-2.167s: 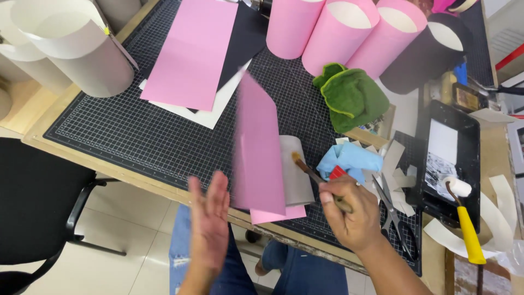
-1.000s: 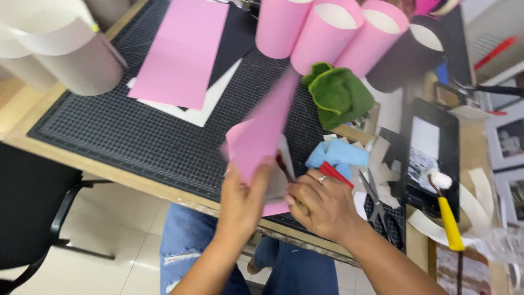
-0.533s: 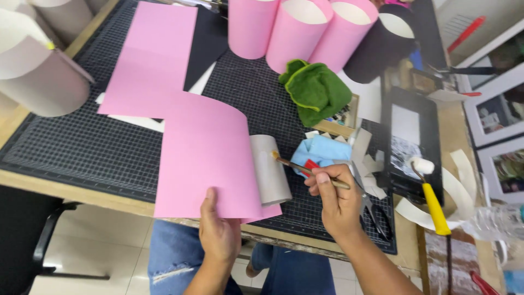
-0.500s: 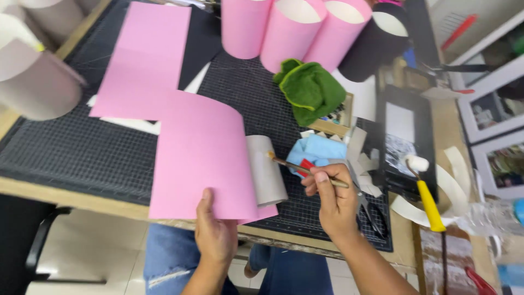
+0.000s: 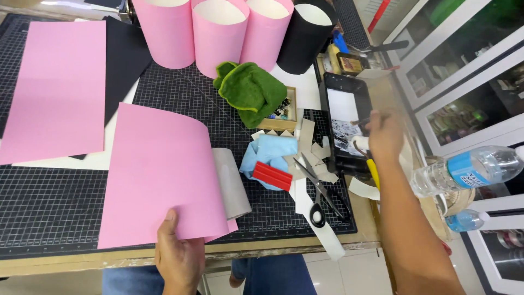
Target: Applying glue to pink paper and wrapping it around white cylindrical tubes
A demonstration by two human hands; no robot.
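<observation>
The left hand [image 5: 180, 257] pinches the near edge of a pink sheet [image 5: 158, 175], thumb on top and fingers tucked beneath, seemingly pinning it flat on the black cutting mat [image 5: 49, 202] just inside the near table edge. The sheet's right margin curls over a grey card roll [image 5: 232, 183], which it partly covers, so that side rides up rather than lying flush. The right hand [image 5: 385, 134] reaches to the far right over a black tray [image 5: 341, 93] holding white paste or paint; its fingers are curled about a slim stick or brush handle, though the tip is blurred and the grip cannot be read exactly. A yellow-handled tool [image 5: 373, 172] lies just under the wrist. Between the hands lies clutter: a blue cloth [image 5: 267, 153] with a red block [image 5: 272, 176] on it, scissors [image 5: 319, 191], and card offcuts [image 5: 314, 147] spilling past the mat's near-right corner. A green cloth [image 5: 248, 93] sits farther back, in front of three pink cylinders [image 5: 210, 33] and one black cylinder [image 5: 305, 35]. A second pink sheet [image 5: 54, 87] lies flat at far left. Open mat remains only at near left. A water bottle [image 5: 469, 169] lies close beside the right forearm, on the table's right margin.
</observation>
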